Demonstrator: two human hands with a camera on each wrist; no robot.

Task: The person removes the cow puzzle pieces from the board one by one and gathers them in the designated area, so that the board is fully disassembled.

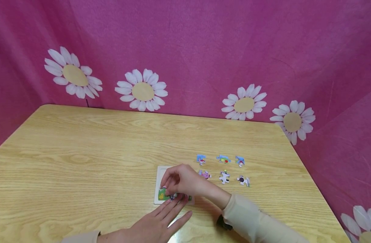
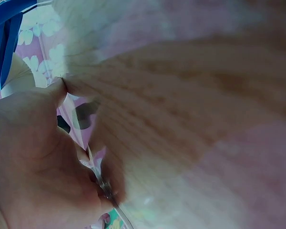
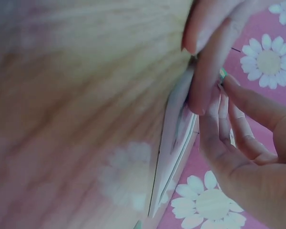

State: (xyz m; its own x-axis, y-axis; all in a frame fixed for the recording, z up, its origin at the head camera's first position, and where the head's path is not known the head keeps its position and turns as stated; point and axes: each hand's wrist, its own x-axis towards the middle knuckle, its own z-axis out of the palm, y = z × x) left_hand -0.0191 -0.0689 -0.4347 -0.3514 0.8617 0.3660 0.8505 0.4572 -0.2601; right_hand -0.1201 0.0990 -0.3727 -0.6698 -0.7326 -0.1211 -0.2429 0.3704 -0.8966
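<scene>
A small jigsaw puzzle tray point(image 1: 158, 179) with a pale rim lies on the table, partly covered by both hands. Along its near side are fitted green pieces, one with a yellow duck point(image 1: 161, 195). My right hand point(image 1: 186, 180) reaches over the tray and pinches a puzzle piece at the left of it; in the right wrist view a green bit of this piece point(image 3: 222, 74) shows by the thumb. With fingers extended, my left hand point(image 1: 159, 219) rests on the tray's near edge. The left wrist view shows mostly the hand point(image 2: 43, 143) and the blurred tabletop.
Right of the tray, several loose puzzle pieces lie in two rows, among them a white piece point(image 1: 224, 177) and a blue-topped piece point(image 1: 240, 161). A dark object point(image 1: 224, 222) is under the right sleeve. A pink curtain point(image 1: 188, 50) with daisies hangs behind the wooden table point(image 1: 82, 162).
</scene>
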